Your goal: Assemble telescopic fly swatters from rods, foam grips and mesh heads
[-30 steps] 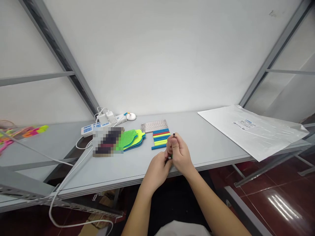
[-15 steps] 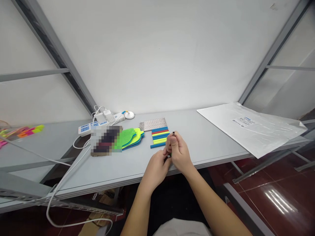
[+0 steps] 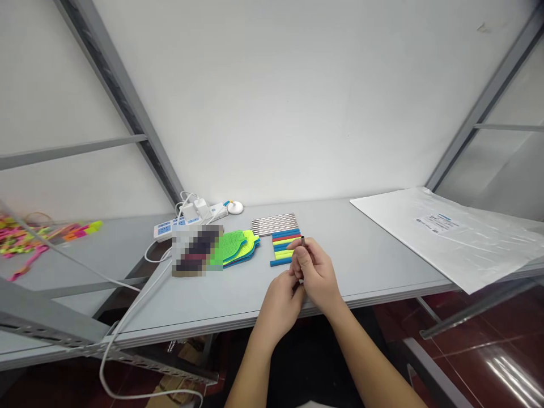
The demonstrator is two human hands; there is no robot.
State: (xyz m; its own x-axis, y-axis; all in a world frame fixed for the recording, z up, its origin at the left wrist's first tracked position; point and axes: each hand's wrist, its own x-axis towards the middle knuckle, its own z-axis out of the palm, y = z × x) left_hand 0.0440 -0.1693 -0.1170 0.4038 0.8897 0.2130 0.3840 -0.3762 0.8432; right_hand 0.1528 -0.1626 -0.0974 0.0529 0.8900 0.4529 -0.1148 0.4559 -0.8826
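Above the table's front edge my two hands meet. My right hand is closed around a thin metal tube, whose open end sticks up past the thumb; its index finger is partly lifted off. Just below and to the left, my left hand is closed, and what lies inside its fingers is hidden. Behind my hands lie several blue, red and yellow sticks in a row. A row of shiny metal rods lies beyond them. Left of these is a pile of green, yellow and blue perforated fly swatter heads.
A white power strip with plugs and cables stands at the back left, beside a round white device. A blurred-out item lies before it. At right, a large white plastic bag overhangs the table edge. Colourful pieces lie far left.
The whole view has shifted, so the scene sits further right and slightly lower. My right index finger has loosened from the tube; both hands remain together.
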